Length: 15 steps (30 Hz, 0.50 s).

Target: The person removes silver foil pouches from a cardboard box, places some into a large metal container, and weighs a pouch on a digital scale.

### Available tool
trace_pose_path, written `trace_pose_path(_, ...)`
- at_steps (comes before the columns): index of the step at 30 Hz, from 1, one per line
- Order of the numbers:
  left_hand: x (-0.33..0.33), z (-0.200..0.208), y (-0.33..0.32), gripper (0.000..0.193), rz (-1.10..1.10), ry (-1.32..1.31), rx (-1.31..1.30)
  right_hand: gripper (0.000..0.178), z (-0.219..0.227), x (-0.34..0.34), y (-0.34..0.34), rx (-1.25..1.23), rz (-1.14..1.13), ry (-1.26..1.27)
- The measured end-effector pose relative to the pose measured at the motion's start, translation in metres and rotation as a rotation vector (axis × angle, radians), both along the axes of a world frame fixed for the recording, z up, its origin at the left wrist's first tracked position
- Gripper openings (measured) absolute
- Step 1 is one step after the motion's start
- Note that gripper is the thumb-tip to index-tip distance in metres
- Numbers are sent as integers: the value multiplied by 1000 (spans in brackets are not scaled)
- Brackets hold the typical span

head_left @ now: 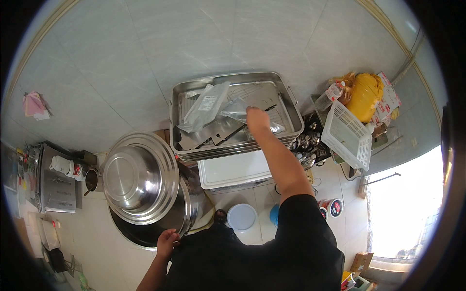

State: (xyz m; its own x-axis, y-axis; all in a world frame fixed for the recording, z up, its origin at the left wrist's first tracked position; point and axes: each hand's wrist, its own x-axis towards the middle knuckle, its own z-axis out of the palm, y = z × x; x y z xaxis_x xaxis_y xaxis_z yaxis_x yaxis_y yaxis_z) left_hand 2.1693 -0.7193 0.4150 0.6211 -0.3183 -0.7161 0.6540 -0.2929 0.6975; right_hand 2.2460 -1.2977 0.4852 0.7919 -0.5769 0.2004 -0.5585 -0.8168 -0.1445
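My right hand [258, 121] reaches into a deep rectangular steel tray [291, 109], its fingers closed on a crinkled clear plastic bag [235, 109]. Beside it in the tray lie a larger whitish plastic bag [208, 104], flat metal plates [228, 130] with cut-outs and a wire rack. More trays appear stacked beneath. At lower left my left hand [167, 241] is curled, its fingertips at the rim of a big steel pot [187, 213]; I see them closed there. A wide steel basin [128, 177], turned bottom up, lies tilted over the pot's mouth.
A white lidded box [235, 169] stands below the trays. To the right are several bottles [306, 143], a white plastic basket [345, 136] and a yellow bag [365, 97]. A pale round lid [241, 217] and printed tubs [334, 207] are low down. Tiled wall rises behind.
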Motion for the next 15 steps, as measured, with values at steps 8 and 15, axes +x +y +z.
trace_pose_path(8, -8, -13, 9, 29, -38, -4, -119, 11, 40, -35, -13, -111, -13, -136)
trace_pose_path(15, 2, 24, -15, 36, -173, -37, -207, 25, 108, -80, 29, -219, 172, -378)
